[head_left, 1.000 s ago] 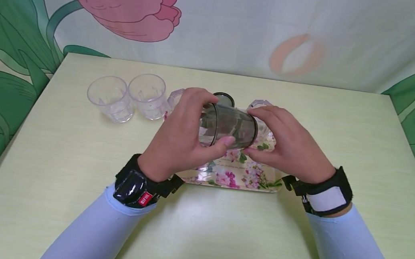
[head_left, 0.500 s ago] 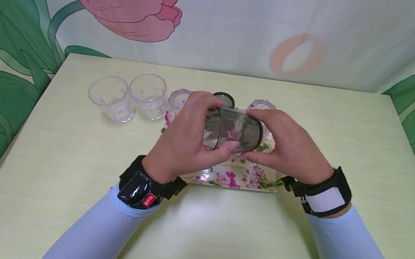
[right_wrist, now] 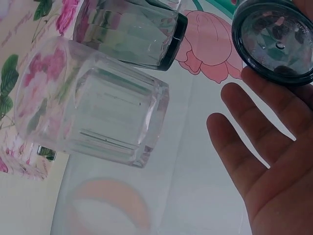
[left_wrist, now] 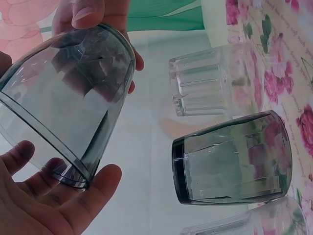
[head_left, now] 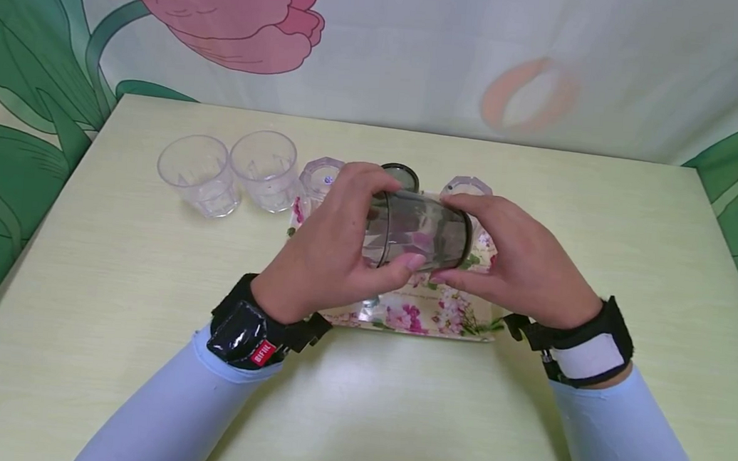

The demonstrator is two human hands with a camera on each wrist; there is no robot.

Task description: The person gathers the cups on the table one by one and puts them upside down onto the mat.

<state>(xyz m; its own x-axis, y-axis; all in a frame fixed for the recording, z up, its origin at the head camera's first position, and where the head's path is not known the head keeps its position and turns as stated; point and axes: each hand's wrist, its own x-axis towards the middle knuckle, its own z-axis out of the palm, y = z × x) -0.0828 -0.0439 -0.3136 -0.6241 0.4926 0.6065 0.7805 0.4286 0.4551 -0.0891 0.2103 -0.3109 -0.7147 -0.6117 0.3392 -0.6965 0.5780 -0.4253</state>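
Note:
Above the floral tray (head_left: 428, 302), a smoky grey drinking glass (head_left: 423, 234) lies on its side in the air between both hands. My left hand (head_left: 329, 249) grips its mouth end, thumb along the near side and fingers over the top. My right hand (head_left: 527, 263) pinches the thick base end between thumb and fingertips. In the left wrist view the held glass (left_wrist: 73, 107) is see-through, with nothing visible inside. Its round base (right_wrist: 276, 44) shows at the upper right in the right wrist view, where several fingers extend below it.
Another grey glass (left_wrist: 230, 161) stands upside down on the tray, between clear upside-down glasses (head_left: 468, 186) partly hidden by the hands. To the tray's left, two clear glasses stand upright on the pale table: one farther left (head_left: 196, 175), one nearer the tray (head_left: 266, 173).
Both hands have shifted the held grey glass slightly right and toward me, mostly in the first half second. The left hand now uncovers more of the clear glass behind it.

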